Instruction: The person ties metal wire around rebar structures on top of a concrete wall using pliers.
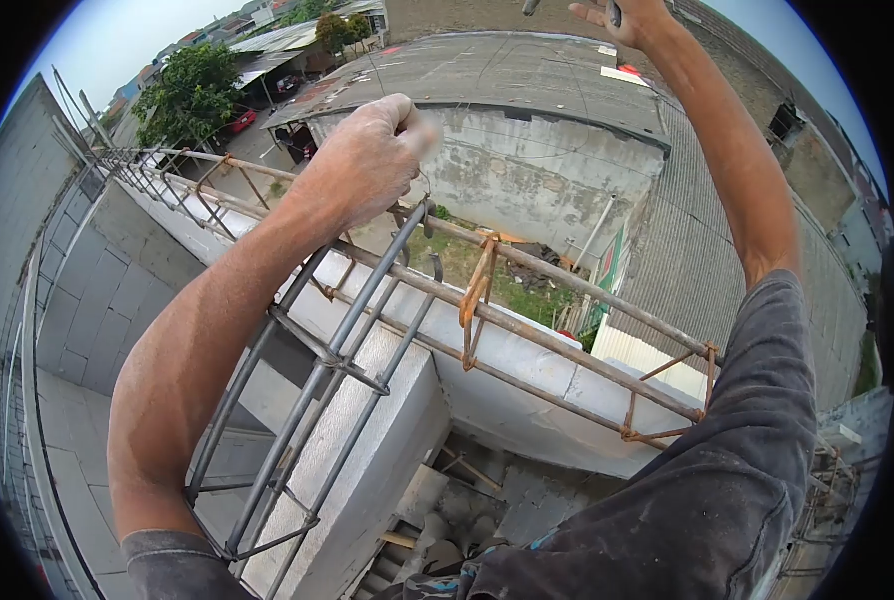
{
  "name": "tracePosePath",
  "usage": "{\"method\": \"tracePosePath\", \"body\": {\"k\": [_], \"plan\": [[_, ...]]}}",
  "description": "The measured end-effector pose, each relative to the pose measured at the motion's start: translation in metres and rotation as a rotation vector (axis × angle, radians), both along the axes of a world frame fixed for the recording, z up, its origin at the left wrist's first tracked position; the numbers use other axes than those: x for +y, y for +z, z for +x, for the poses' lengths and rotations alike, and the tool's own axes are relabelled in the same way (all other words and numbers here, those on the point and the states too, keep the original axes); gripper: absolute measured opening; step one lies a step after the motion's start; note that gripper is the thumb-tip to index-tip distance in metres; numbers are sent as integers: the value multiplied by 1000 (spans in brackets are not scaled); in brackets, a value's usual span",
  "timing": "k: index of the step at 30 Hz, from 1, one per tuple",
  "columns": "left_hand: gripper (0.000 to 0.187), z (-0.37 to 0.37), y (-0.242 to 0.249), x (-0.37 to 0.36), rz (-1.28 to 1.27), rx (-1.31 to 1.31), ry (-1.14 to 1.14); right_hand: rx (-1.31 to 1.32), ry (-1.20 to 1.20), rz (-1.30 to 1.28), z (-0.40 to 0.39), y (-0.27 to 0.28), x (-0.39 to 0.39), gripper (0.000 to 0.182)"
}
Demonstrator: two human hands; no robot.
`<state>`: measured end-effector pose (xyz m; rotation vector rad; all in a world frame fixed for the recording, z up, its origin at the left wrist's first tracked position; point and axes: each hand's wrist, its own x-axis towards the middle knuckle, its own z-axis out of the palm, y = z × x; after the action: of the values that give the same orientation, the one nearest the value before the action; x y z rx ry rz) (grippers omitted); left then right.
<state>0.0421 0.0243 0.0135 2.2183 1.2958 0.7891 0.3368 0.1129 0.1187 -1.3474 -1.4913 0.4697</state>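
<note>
My left hand (pixel 362 155) is closed, knuckles up and dusty, above the rebar cage. A thin wire (pixel 426 187) runs from beneath its fingers to the end of a grey steel bar (pixel 377 285); its fingertips are partly blurred. Grey bars with stirrups form a cage (pixel 307 400) that meets a longer rusty rebar cage (pixel 537 325) on top of the wall. One rusty stirrup (pixel 479 290) stands right of the joint. Raised at the upper right, my right hand (pixel 622 20) is cut by the frame edge and grips a metal tool (pixel 615 14), mostly out of view.
Light block walls (pixel 407 400) lie under the cages, with a deep drop to rubble and timber (pixel 457 510) below. Beyond stand a weathered wall (pixel 527 170) and corrugated roofs (pixel 657 240). More rebar (pixel 67 240) rises at left.
</note>
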Motion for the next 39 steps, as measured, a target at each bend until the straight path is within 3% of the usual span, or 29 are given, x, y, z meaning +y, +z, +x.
{"method": "tracePosePath", "body": {"k": [12,15,18,21,23,29,33,36,39], "plan": [[38,-4,-14,21,25,-43,173,208,149,249,-35,38,-39,40],[30,-4,-17,21,130,35,125,268,191,339,-37,59,-60,39],[30,-1,-6,2,-69,-140,-29,311,206,435,-30,80,-88,38],[29,-2,-11,5,-82,-235,-177,349,211,520,-13,98,-119,38],[28,-3,-6,4,-115,-152,-218,363,200,559,2,107,-141,38],[26,-2,-4,2,-142,-153,-263,474,-22,630,79,134,-204,43],[25,-2,-6,6,-171,-176,-273,206,-121,497,135,136,-250,53],[24,-4,-7,5,-199,-235,-278,68,-151,397,142,120,-280,55],[24,-5,-8,8,-207,-259,-281,-269,-137,294,127,94,-300,53]]}}
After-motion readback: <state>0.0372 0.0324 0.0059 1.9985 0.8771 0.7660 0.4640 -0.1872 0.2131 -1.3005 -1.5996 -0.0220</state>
